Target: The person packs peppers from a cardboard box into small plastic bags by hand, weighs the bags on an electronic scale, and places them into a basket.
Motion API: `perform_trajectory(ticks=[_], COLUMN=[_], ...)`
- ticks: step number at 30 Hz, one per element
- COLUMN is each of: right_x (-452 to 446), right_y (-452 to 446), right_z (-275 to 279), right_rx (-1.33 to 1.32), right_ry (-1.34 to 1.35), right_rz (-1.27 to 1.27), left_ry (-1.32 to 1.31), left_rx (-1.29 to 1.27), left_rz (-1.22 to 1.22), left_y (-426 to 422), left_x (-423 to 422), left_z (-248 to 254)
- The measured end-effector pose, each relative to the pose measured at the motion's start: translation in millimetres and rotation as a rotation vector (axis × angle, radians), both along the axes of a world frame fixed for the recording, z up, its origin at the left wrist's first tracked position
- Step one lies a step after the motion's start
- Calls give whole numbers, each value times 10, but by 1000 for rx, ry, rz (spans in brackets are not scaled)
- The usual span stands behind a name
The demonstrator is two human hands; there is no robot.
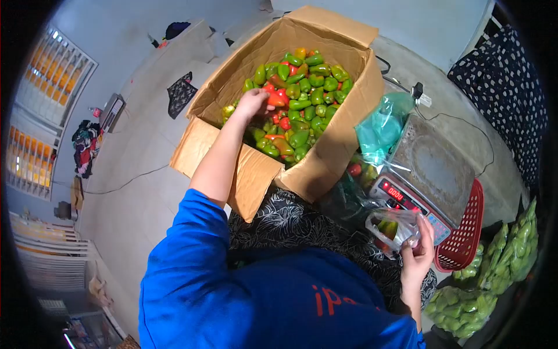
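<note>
Peppers [299, 104] in one box [332, 166], one held bag [408, 231], one scale [436, 160]

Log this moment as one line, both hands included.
left hand: at red pepper in cardboard box, grip unclear | right hand: holding clear plastic bag, peppers inside | scale: beside bag, display lit

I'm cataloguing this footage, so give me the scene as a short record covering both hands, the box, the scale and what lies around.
Left hand: inside the box, at red peppers; whether it grips one is unclear
Right hand: holding the edge of a clear plastic bag with peppers inside
Cardboard box: flaps open, mostly green peppers, some red
Scale: display lit with red digits
Beside scale: red basket, teal bag
Lower right: clear bags of green produce
</note>
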State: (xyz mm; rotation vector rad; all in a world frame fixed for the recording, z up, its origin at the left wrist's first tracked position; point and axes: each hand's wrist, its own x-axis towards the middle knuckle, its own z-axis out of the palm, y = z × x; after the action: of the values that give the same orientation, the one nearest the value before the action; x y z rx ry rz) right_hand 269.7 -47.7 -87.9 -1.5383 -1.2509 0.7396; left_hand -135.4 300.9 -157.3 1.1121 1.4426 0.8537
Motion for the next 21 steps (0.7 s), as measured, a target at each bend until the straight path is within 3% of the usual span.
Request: perform_trajectory(ticks=[3, 7, 10, 13, 21], right_x=[6, 48, 53, 65, 1], right_y=[-11, -46, -85, -132, -85], right_z=[2, -92, -86, -59, -52], right_rx=[-11, 0, 0, -35, -105], right_ry=[58, 50, 49, 76, 53], right_rz=[16, 30, 17, -1, -3], left_ry=[-270, -286, -87, 1007, 1013], left_rx=[12, 18, -44, 170, 268], left_rz=[-67, -2, 207, 61, -124], left_y=[-66, -113, -21, 275, 784], left_x=[40, 51, -35, -209, 1], left_z=[80, 113, 103, -70, -453])
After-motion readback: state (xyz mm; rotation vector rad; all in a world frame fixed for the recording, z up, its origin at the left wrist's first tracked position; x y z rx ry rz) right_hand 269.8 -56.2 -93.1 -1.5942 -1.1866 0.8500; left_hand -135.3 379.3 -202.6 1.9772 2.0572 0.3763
